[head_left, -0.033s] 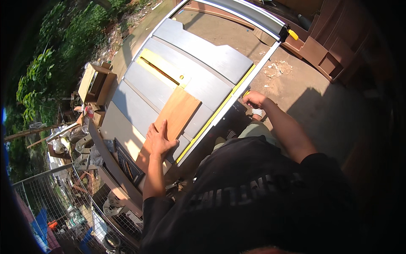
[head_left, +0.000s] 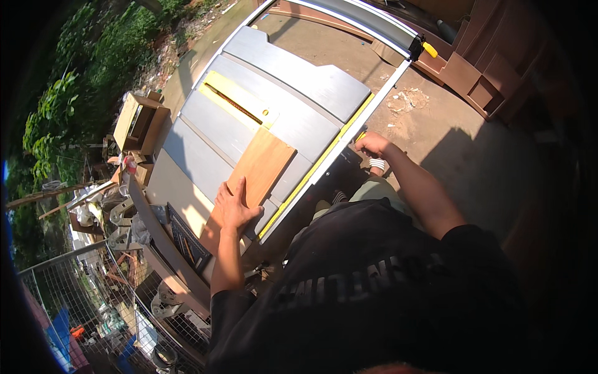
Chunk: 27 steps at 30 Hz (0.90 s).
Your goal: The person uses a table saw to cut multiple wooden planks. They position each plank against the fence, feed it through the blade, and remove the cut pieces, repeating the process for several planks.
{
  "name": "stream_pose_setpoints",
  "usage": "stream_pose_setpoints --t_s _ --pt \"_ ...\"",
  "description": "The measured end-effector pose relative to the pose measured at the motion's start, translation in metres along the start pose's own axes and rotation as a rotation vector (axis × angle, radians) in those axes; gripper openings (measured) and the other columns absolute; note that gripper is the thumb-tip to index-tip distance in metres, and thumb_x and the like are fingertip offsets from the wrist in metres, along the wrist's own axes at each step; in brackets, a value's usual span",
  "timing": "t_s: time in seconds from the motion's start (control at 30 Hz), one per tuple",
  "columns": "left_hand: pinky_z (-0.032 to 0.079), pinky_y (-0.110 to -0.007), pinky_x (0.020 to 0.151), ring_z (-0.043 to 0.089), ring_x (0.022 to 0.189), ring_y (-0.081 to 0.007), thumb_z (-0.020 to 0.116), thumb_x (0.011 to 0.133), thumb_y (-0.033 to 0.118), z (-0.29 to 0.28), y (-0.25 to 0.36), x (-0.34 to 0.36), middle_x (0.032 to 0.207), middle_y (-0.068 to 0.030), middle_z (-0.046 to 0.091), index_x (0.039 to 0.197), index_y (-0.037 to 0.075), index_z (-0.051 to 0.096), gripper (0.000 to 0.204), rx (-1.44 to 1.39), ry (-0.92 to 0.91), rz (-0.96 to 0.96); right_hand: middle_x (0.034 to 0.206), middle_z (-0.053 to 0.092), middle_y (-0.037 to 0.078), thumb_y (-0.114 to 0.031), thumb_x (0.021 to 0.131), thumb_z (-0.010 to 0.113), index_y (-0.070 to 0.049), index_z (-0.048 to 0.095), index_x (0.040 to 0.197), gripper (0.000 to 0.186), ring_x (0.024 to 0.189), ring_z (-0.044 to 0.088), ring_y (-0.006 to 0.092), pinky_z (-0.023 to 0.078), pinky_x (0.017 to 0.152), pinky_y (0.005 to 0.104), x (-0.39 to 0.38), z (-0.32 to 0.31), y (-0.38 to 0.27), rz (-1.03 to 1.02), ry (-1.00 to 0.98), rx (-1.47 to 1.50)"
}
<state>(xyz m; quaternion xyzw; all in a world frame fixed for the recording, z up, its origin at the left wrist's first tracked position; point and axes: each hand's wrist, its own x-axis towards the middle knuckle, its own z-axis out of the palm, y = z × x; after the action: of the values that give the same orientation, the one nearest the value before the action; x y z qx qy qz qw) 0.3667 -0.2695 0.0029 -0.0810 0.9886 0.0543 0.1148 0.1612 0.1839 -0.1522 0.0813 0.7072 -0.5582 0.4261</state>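
A table saw with a grey metal top (head_left: 299, 81) has a yellow insert (head_left: 215, 87) around a slot. A wooden board (head_left: 261, 165) lies diagonally on the top, its far end at the insert. My left hand (head_left: 233, 209) rests on the board, fingers spread and flat. My right hand (head_left: 375, 144) is closed around a small yellow piece beside the front rail (head_left: 346, 146), which carries a yellow strip.
A fence bar (head_left: 355, 17) with a yellow lever (head_left: 430, 50) crosses the far side. Brown panels (head_left: 486, 87) stand behind it. At left are a wooden box (head_left: 131, 118), a black square tool (head_left: 184, 240), scrap piles, wire mesh (head_left: 75, 280) and greenery.
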Motion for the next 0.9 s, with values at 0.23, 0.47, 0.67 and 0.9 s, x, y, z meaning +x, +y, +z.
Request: stream_pose_setpoints --t_s 0.23,0.47,0.67,0.9 --pt "0.025 -0.063 0.112 0.033 0.137 -0.0518 0.082 0.051 0.065 0.019 0.011 -0.013 0.149 -0.0354 0.033 0.153 0.027 0.045 0.115 0.020 0.104 -0.021 0.103 0.072 0.028 -0.028 0.075 0.073 0.003 0.073 0.102 0.040 0.103 0.070 0.0406 0.056 0.090 0.0460 -0.036 0.033 -0.041 -0.003 0.496 -0.615" --pt "0.029 -0.058 0.110 0.035 0.136 -0.0480 0.086 0.051 0.050 0.003 0.024 -0.016 0.145 -0.0318 0.037 0.148 0.027 0.051 0.105 -0.061 0.177 0.030 0.114 0.067 0.032 -0.040 0.076 0.075 0.003 0.058 0.122 0.066 0.109 0.067 0.0434 0.053 0.092 0.0473 -0.035 0.021 -0.030 -0.064 0.458 -0.669" --pt "0.033 -0.056 0.113 0.038 0.134 -0.0476 0.088 0.049 0.054 -0.043 0.063 -0.047 0.145 -0.0328 0.036 0.153 0.022 0.044 0.117 -0.274 0.269 0.053 0.091 0.069 0.018 -0.046 0.084 0.072 -0.004 0.056 0.120 0.057 0.083 0.070 0.0292 0.055 0.075 0.0396 -0.122 0.031 -0.060 -0.057 0.266 -0.657" --pt "0.032 -0.045 0.117 0.036 0.140 -0.0375 0.090 0.048 0.025 -0.155 0.160 -0.002 0.146 -0.0212 0.034 0.161 0.014 0.027 0.130 -1.026 0.341 0.303 0.152 0.039 0.020 -0.086 0.060 0.074 -0.004 0.017 0.160 0.141 0.140 0.042 0.0313 0.033 0.115 0.0467 -0.164 0.088 -0.184 -0.879 -0.173 -0.119"
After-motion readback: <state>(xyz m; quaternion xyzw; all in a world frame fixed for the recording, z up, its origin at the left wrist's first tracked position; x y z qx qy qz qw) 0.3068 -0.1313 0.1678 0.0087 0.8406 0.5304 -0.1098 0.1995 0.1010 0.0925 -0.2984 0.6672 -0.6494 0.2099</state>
